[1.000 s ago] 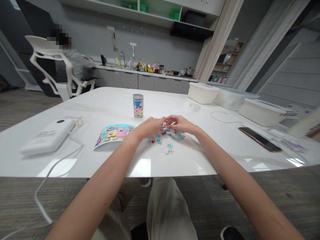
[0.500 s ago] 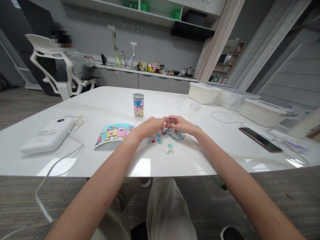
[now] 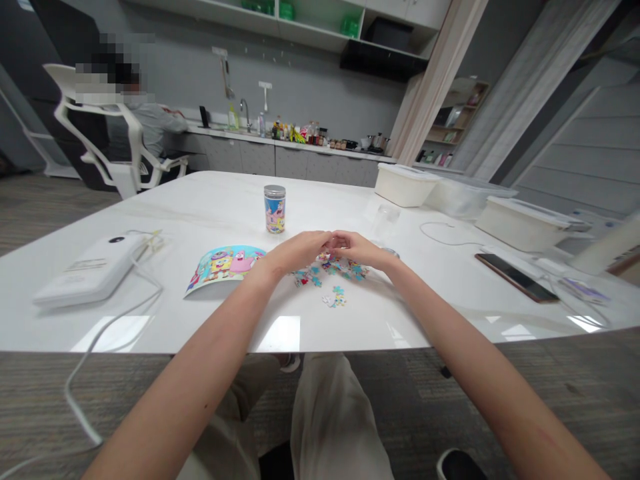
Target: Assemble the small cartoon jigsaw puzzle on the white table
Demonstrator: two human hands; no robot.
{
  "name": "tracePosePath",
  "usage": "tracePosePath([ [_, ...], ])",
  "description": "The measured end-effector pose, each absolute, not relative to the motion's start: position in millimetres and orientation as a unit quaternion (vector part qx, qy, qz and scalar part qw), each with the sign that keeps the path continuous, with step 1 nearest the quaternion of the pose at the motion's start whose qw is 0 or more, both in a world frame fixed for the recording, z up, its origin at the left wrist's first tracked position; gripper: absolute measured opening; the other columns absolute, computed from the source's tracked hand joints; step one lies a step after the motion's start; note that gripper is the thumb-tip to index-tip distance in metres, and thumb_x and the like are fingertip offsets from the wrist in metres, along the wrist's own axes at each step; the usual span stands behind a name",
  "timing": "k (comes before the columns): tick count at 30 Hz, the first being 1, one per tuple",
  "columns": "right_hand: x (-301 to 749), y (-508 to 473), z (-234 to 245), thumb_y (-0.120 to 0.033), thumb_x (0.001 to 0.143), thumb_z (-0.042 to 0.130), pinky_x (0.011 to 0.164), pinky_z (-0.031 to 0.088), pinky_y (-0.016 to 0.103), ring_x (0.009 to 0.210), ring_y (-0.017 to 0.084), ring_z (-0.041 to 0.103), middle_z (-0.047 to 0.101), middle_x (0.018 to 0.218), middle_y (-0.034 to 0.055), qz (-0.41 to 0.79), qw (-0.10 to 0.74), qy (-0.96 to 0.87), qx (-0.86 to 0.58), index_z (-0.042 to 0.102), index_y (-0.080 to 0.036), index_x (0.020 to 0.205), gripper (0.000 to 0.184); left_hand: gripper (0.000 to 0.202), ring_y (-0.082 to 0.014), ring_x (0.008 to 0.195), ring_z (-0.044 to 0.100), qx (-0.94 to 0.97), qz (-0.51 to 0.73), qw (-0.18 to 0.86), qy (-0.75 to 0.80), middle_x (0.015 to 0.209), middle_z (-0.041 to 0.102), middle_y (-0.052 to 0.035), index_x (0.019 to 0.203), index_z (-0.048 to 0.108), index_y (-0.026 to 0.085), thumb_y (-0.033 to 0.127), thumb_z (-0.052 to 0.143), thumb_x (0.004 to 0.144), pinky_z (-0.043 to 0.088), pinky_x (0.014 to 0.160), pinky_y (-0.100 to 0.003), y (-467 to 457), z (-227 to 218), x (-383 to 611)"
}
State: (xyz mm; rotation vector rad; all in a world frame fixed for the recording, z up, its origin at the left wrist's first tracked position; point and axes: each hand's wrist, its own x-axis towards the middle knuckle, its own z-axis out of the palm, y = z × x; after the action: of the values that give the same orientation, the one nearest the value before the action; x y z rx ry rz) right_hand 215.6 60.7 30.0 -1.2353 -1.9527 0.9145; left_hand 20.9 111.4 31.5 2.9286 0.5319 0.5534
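Note:
Over a loose pile of small colourful jigsaw puzzle pieces [image 3: 345,268], my two hands meet with their fingertips close together. My left hand [image 3: 306,251] is closed, its fingers bent downward over the left part of the pile. Beside it, my right hand [image 3: 357,249] has its fingers curled inward and closed. Whatever the fingertips hold is hidden between the hands. A few puzzle pieces [image 3: 335,298] lie apart, nearer the table's front edge. Left of my left hand rests a curved cartoon picture sheet [image 3: 220,267]. A cartoon-printed can with a silver lid [image 3: 275,210] stands upright behind the hands.
A white device with a cable [image 3: 93,270] lies on the white table [image 3: 210,200] at left. To the right are a phone [image 3: 515,277], a clear cup [image 3: 387,217] and lidded storage boxes [image 3: 407,185]. Someone sits in a white chair [image 3: 120,167] at the back left.
My hands have drawn slightly closer together over the pile. A piece that showed between the fingertips is now hidden. The camera view has shifted slightly.

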Motion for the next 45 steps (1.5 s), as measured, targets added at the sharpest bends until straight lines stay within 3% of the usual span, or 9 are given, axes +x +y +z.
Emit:
tracePosePath([
  [8,212.3,62.0,27.1,-0.017,0.083,0.059,0.081,0.054,0.031,0.089,0.016,0.066,0.069,0.098,0.0051,0.4,0.331,-0.72,-0.461,0.056,-0.02,0.104,0.021,0.014,-0.0158,0.086,0.058,0.963,0.199,0.048,0.174,0.1,0.062,-0.0075,0.099,0.053,0.017,0.013,0.042,0.09,0.044,0.075,-0.028,108.9,32.1,20.2],
  [13,210.3,60.3,28.5,-0.018,0.077,0.058,0.083,0.053,0.033,0.089,0.016,0.063,0.065,0.094,0.0043,0.362,0.325,-0.756,-0.438,0.055,-0.02,0.094,0.017,0.012,-0.0161,0.085,0.059,0.964,0.194,0.047,0.177,0.098,0.064,-0.0072,0.097,0.054,0.018,0.014,0.046,0.088,0.043,0.075,-0.029,103.2,37.5,20.3],
  [18,211.7,61.3,26.8,-0.025,0.074,0.059,0.076,0.051,0.03,0.082,0.015,0.06,0.062,0.089,0.0033,0.299,0.299,-0.781,-0.459,0.054,-0.019,0.088,0.016,0.016,-0.0158,0.087,0.058,0.965,0.199,0.044,0.167,0.101,0.063,-0.0071,0.098,0.054,0.018,0.012,0.049,0.084,0.043,0.076,-0.029,104.9,34.9,20.8],
  [30,210.6,60.9,27.1,-0.022,0.072,0.063,0.077,0.049,0.03,0.078,0.014,0.057,0.06,0.085,0.0017,0.334,0.334,-0.761,-0.446,0.049,-0.02,0.079,0.016,0.016,-0.0155,0.084,0.058,0.97,0.181,0.026,0.158,0.099,0.065,-0.0065,0.097,0.055,0.019,0.012,0.049,0.084,0.042,0.075,-0.029,104.0,36.8,20.6],
  [40,214.2,66.1,22.0,-0.026,0.076,0.068,0.077,0.049,0.031,0.082,0.015,0.059,0.062,0.085,0.0023,0.356,0.358,-0.75,-0.427,0.055,-0.019,0.082,0.016,0.014,-0.0157,0.079,0.059,0.969,0.183,0.008,0.167,0.092,0.067,-0.0063,0.097,0.056,0.017,0.013,0.048,0.086,0.04,0.069,-0.029,102.5,37.2,20.6],
  [45,215.2,67.6,20.2,-0.024,0.076,0.069,0.08,0.051,0.032,0.086,0.016,0.063,0.067,0.09,0.0033,0.403,0.37,-0.723,-0.42,0.059,-0.019,0.094,0.022,0.017,-0.0156,0.079,0.06,0.968,0.184,-0.003,0.17,0.091,0.067,-0.0072,0.096,0.06,0.015,0.013,0.046,0.087,0.04,0.07,-0.029,102.9,37.4,21.4],
])
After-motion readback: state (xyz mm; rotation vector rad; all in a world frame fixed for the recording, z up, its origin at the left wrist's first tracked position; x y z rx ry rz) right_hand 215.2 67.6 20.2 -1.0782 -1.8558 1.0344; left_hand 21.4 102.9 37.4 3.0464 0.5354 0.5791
